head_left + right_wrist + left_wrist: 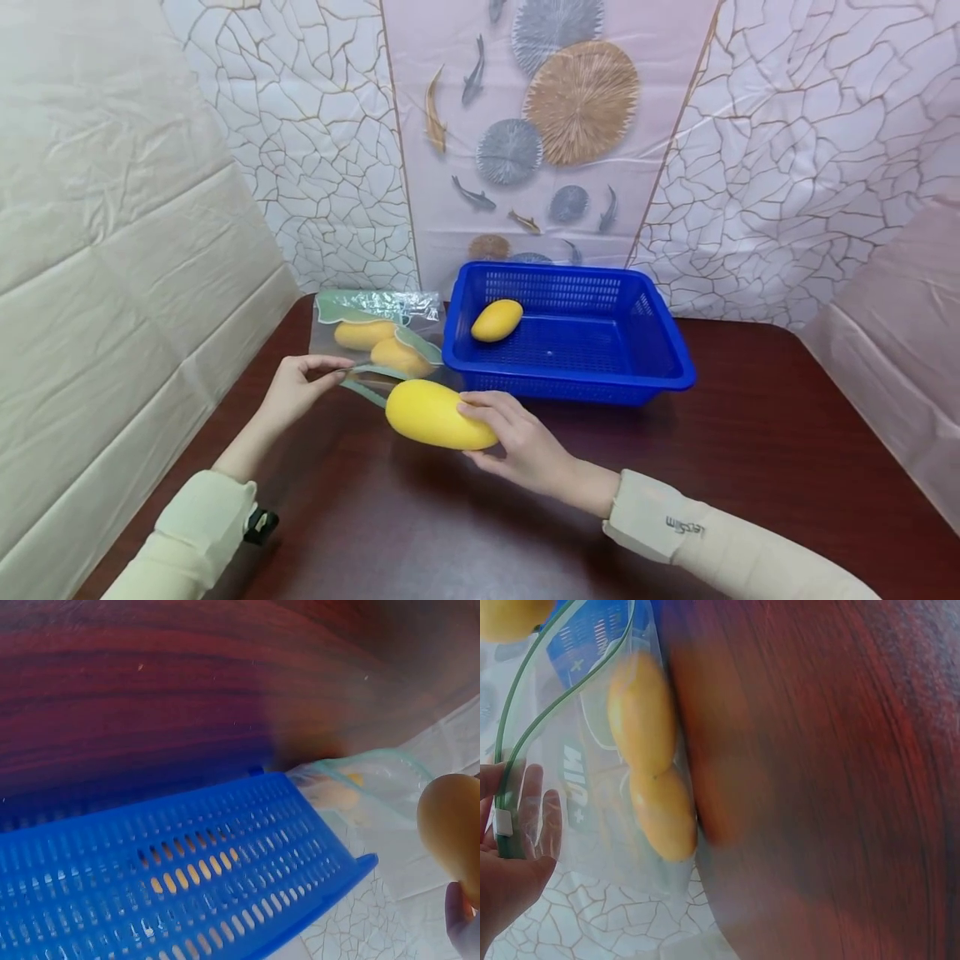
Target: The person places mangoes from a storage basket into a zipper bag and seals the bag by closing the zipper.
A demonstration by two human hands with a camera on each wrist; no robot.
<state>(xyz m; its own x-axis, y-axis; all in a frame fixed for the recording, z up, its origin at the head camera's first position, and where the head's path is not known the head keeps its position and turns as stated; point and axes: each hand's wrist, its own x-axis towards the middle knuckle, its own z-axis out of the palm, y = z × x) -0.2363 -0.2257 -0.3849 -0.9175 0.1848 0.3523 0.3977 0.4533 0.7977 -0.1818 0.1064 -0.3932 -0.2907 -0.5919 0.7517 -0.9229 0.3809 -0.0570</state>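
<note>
Crackle-patterned sheeting hangs across the back of the room, gold lines on white, with a pinkish panel of fish and round motifs at upper centre. Below it, a dark reddish-brown bench fills the lower part of the frame.

Just below centre, I see the person's right hand gripping a large yellow fruit by its right end, fingers over the top and thumb beneath. Its other end points left, near the mouth of a clear bag; whether the two touch, I can't tell. At left of centre, the left hand pinches that bag by its green-edged mouth, and the left wrist view shows a white slider right by the fingers. The mouth gapes, and two yellow fruits lie inside the bag, end to end.

Just right of the bag stands a blue basket with slotted walls. One smaller yellow fruit sits in its left part. Pale sleeves cover both forearms, and a black object shows beside the left cuff.
</note>
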